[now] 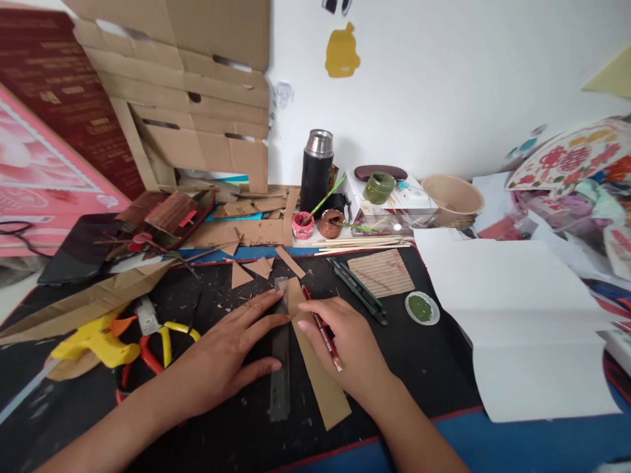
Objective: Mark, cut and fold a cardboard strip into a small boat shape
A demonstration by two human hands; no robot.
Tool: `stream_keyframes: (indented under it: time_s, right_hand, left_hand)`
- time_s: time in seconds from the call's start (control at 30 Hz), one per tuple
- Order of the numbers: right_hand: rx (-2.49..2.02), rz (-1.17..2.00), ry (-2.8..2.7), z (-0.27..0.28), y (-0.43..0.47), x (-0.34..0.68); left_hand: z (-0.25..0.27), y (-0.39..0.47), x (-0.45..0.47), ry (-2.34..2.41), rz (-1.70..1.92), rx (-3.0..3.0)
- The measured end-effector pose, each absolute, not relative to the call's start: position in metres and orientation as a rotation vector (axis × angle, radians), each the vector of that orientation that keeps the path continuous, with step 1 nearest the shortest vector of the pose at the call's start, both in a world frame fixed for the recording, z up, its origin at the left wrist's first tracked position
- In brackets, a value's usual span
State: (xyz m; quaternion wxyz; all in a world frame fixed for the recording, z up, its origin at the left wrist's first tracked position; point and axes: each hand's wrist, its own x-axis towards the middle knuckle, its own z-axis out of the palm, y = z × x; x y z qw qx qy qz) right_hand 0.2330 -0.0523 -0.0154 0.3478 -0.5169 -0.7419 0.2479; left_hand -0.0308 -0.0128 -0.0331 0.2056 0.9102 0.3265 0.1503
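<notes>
My left hand (241,348) lies with its fingers spread over a clear ruler (280,387), its fingertips pressing on it. Alongside the ruler is a narrow cardboard strip (323,381), angled across the black mat; the left index finger reaches its edge. My right hand (345,348) grips a red and black pencil (323,332), whose tip points up and away near the strip's far end. Small cardboard scraps (240,276) lie just beyond the hands. To the right of them rests a green utility knife (359,291), near a piece of corrugated cardboard (382,272).
At left lie a yellow glue gun (98,338) and pliers (152,341) with red and yellow handles. A black thermos (316,172) stands behind paint jars (331,223). White paper (532,328) covers the right side, near a lid of green paint (422,308).
</notes>
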Motion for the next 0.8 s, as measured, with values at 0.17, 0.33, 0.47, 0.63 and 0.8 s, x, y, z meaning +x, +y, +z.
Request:
stream_keyframes:
  time_s: [0.17,0.33,0.47,0.63,0.8]
  right_hand:
    - [-1.335,0.621,-1.899,-0.019,-0.051,0.232]
    - [-1.322,0.667,-1.745,-0.020,-0.050,0.231]
    - [-1.348,0.743,-1.550,-0.019,-0.051,0.226]
    - [-1.379,0.842,-1.343,-0.015,-0.050,0.223]
    - [-1.325,0.894,-1.394,-0.004,-0.046,0.220]
  left_hand:
    - [-0.035,-0.012,-0.032,0.898,0.428,2.535]
    - [-0.037,-0.012,-0.032,0.909,0.434,2.524]
    - [-0.039,-0.012,-0.032,0.900,0.420,2.519]
    - [-0.041,-0.012,-0.032,0.885,0.410,2.526]
    - [-0.042,-0.011,-0.031,0.851,0.449,2.539]
